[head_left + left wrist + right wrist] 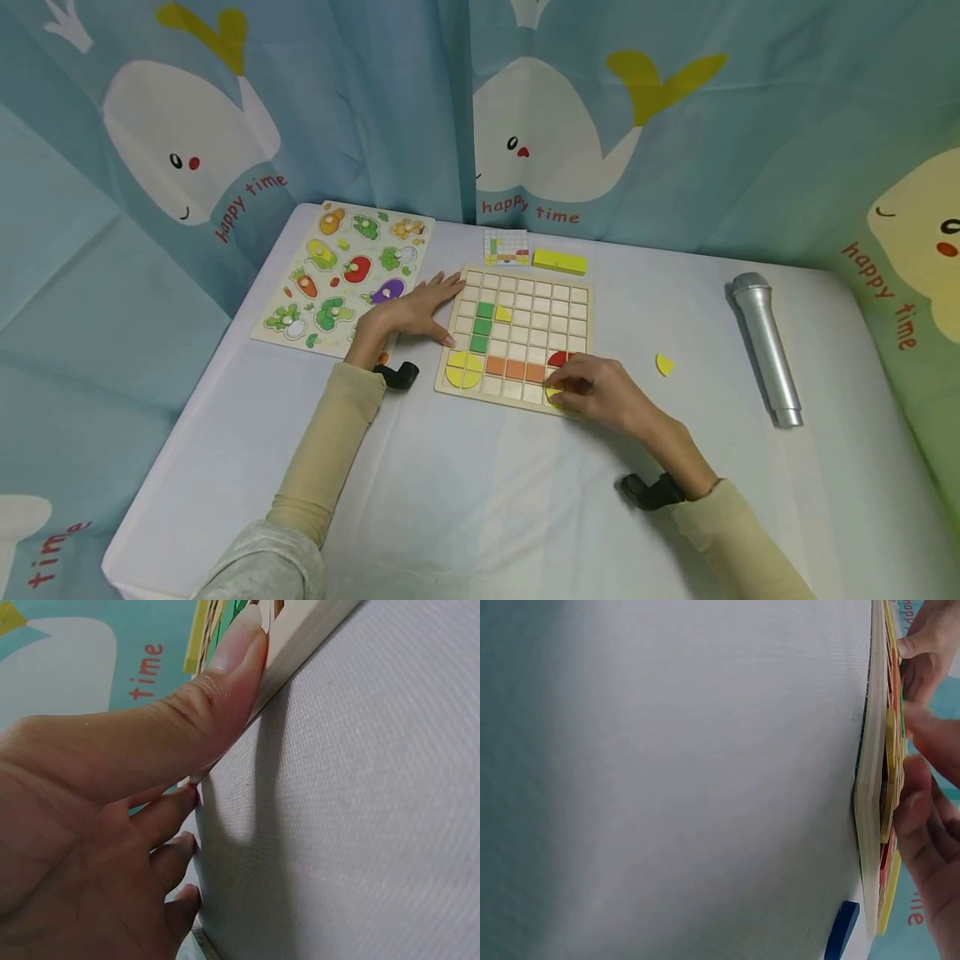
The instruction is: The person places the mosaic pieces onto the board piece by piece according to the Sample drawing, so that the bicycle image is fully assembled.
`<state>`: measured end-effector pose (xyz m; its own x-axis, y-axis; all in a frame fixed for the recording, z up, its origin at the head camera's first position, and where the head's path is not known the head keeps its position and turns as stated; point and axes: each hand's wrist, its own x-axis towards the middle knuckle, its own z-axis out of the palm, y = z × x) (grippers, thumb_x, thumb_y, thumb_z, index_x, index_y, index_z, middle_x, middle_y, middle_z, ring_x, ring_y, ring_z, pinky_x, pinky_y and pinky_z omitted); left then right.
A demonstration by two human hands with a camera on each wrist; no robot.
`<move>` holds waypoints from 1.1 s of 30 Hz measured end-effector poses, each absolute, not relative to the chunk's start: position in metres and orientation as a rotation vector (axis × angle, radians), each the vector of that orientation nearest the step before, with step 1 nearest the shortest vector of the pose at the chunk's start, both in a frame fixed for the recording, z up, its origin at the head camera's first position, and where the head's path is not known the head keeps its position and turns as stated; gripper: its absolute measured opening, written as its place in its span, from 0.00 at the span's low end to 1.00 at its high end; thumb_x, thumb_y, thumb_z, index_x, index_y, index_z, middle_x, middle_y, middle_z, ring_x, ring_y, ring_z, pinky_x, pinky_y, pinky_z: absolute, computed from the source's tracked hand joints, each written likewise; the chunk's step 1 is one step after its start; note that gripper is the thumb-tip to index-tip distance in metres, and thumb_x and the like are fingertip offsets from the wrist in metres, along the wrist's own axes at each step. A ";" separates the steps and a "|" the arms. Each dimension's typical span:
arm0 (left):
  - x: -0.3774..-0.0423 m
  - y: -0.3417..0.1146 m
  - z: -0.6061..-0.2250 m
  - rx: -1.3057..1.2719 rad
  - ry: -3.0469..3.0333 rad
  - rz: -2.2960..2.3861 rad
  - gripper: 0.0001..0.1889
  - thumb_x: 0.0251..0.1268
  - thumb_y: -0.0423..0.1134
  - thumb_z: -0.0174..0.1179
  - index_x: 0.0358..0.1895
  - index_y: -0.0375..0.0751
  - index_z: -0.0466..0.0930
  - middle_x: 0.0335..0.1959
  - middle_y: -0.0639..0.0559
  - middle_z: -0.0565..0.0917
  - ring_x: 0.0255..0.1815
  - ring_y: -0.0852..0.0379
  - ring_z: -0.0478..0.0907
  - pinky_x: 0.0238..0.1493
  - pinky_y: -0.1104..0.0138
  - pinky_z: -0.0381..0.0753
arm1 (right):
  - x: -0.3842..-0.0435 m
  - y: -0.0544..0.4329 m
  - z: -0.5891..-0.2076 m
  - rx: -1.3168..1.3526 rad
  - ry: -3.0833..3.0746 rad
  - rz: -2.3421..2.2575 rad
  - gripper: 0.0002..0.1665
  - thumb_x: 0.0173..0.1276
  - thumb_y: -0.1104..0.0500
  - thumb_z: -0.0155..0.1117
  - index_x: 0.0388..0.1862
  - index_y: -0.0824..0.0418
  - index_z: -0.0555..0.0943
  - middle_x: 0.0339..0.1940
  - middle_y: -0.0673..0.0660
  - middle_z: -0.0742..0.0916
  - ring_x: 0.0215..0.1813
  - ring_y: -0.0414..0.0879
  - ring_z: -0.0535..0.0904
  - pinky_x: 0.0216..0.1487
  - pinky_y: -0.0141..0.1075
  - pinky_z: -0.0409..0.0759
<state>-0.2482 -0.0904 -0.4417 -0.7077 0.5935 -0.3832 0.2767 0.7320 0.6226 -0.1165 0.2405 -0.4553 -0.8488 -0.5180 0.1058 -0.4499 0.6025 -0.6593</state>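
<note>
A wooden grid board (517, 333) lies on the table with flat coloured pieces in its cells. These include green squares (482, 327), orange squares (515, 369), a yellow circle (459, 377) and a red piece (558, 358). My left hand (412, 313) rests at the board's left edge, fingers spread; its thumb (232, 656) presses on the rim. Over the near right corner, my right hand (603, 392) curls its thumb and fingers at a yellow curved piece (551, 392), seemingly pinching it. The fingers partly hide that piece. In the right wrist view, yellow pieces (888, 806) sit beside the fingertips.
A yellow quarter-circle piece (663, 365) lies right of the board, and a silver microphone (768, 350) farther right. Behind the board are a pattern card (506, 247) and a yellow block (559, 262). A vegetable puzzle (345, 275) lies at the left.
</note>
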 end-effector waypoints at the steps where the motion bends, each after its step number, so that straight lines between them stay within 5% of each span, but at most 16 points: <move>1: -0.248 -0.090 -0.442 0.655 2.355 0.720 0.58 0.58 0.42 0.76 0.85 0.46 0.43 0.87 0.50 0.37 0.87 0.47 0.27 0.85 0.50 0.29 | -0.116 0.240 -0.455 -0.811 2.726 -1.074 0.14 0.56 0.67 0.80 0.42 0.59 0.90 0.34 0.49 0.87 0.33 0.38 0.79 0.35 0.29 0.80; 33: -0.247 -0.091 -0.442 0.648 2.349 0.726 0.58 0.58 0.42 0.76 0.85 0.46 0.42 0.87 0.52 0.36 0.87 0.48 0.27 0.85 0.50 0.29 | -0.113 0.316 -0.454 -0.270 3.015 -0.977 0.12 0.64 0.71 0.71 0.47 0.65 0.86 0.39 0.60 0.89 0.34 0.45 0.80 0.32 0.25 0.77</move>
